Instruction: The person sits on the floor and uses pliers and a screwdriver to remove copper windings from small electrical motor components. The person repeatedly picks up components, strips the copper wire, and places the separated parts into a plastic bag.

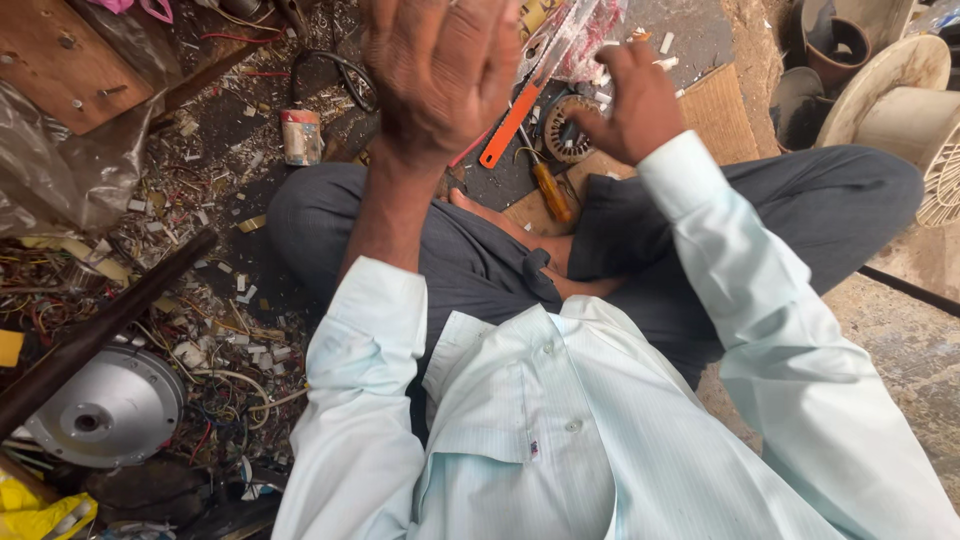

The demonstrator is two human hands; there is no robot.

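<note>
Clear plastic packet (580, 35) with red bits inside sits at the top of the head view, pinched by the fingertips of the right hand (630, 105), which is raised above the floor with its fingers curled around the packet's lower edge. The left hand (440, 70) is lifted beside it, near but not clearly touching the packet; its back faces the camera with fingers bent loosely, and whether it grips anything cannot be told, since the palm is hidden.

Below the hands, on the floor between the person's crossed legs, lie an orange-handled saw blade (508, 128), a screwdriver with an amber handle (549, 190) and a round motor stator with copper windings (570, 128), all close together; the left hand covers part of the saw's blade. The stator rests at the edge of a flat brown board (715, 110).

To the left, the floor (220, 250) is strewn with wire scraps and white chips. A small worn tin (300, 137) lies there, with a dark rod (100, 325) slanting across the litter and a round silver motor cover (110, 410) beside its lower end. Crumpled clear plastic sheet (70, 160) lies at the left edge under a wooden panel (60, 60). At the upper right stand pale empty spools (900, 100).
</note>
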